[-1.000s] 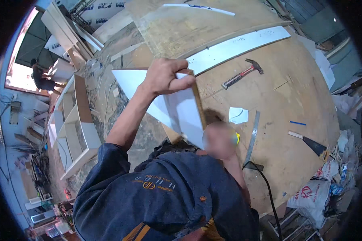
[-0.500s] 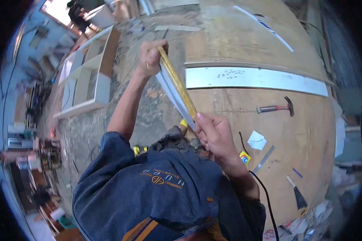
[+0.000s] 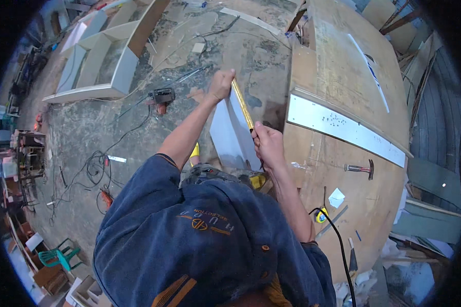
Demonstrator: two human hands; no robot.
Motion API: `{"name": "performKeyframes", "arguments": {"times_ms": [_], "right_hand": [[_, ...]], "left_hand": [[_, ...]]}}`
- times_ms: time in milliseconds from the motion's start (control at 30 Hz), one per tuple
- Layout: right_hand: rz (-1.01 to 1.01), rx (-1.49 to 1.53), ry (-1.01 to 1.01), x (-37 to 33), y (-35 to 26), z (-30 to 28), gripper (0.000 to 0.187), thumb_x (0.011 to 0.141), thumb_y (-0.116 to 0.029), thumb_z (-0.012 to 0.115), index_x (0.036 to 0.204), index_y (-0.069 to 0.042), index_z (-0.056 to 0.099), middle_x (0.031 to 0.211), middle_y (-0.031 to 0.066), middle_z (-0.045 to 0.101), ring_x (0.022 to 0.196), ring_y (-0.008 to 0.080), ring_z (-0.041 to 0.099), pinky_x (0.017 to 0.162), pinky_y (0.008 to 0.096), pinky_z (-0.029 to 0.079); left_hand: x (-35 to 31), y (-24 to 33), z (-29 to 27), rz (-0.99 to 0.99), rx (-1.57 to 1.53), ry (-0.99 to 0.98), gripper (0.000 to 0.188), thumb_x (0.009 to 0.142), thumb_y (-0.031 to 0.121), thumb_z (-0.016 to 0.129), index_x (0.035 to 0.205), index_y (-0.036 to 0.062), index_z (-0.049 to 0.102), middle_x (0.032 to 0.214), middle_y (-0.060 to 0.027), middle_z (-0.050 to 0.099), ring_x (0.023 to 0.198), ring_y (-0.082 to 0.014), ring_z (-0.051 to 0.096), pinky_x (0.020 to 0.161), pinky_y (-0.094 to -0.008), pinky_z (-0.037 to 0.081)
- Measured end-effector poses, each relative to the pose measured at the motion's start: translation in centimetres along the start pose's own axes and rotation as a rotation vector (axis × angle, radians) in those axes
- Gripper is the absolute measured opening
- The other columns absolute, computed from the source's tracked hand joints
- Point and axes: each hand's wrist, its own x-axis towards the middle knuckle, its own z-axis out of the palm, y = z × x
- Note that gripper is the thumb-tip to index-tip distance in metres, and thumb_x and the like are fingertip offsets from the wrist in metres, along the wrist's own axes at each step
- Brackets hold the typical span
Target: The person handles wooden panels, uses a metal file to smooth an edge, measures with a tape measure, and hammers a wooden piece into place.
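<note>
A narrow gold-coloured strip (image 3: 243, 107) stretches between my two hands, in front of my body. My left hand (image 3: 222, 85) is closed around its far end. Lower down, my right hand (image 3: 268, 143) pinches the near end, with the thumb on top. Directly under the strip is a white panel (image 3: 235, 138), running down toward my legs. Whether strip and panel are joined I cannot tell.
On the wooden worktable (image 3: 312, 174) at right lie a long white board (image 3: 343, 125), a hammer (image 3: 361, 168), a tape measure (image 3: 320, 215), a paper piece (image 3: 336, 197) and a scraper (image 3: 353, 256). Cables (image 3: 95, 166), a power tool (image 3: 162, 96) and a shelf unit (image 3: 95, 64) occupy the floor at left.
The view has shifted, showing more floor at left. The strip has tipped steeper and sits farther right in view, both hands still on it. More of the white panel's face now shows.
</note>
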Motion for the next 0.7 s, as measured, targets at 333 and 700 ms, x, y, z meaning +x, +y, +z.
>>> {"name": "performKeyframes", "arguments": {"times_ms": [333, 700], "right_hand": [[0.001, -0.549, 0.241, 7.6, 10.9, 9.4, 0.043, 0.095, -0.031, 0.058, 0.067, 0.001, 0.06, 0.058, 0.0008, 0.053, 0.055, 0.0102, 0.047, 0.051, 0.0317, 0.036], [-0.142, -0.361, 0.088, 12.2, 10.7, 14.6, 0.047, 0.1, -0.038, 0.049, 0.073, -0.002, 0.063, 0.055, 0.0059, 0.055, 0.05, 0.0152, 0.051, 0.046, 0.0339, 0.038]], "left_hand": [[-11.9, -2.2, -3.7, -0.734, -0.209, -0.209, 0.111, 0.065, 0.034, 0.087, 0.147, -0.0056, 0.024, 0.144, -0.0262, 0.041, 0.132, -0.0335, 0.043, 0.11, -0.0426, 0.035], [-9.3, -5.5, -3.8, -1.074, 0.053, 0.116, 0.04, 0.069, 0.013, 0.07, 0.104, -0.0053, 0.063, 0.086, -0.0165, 0.069, 0.076, -0.0279, 0.067, 0.067, -0.0403, 0.054]]}}
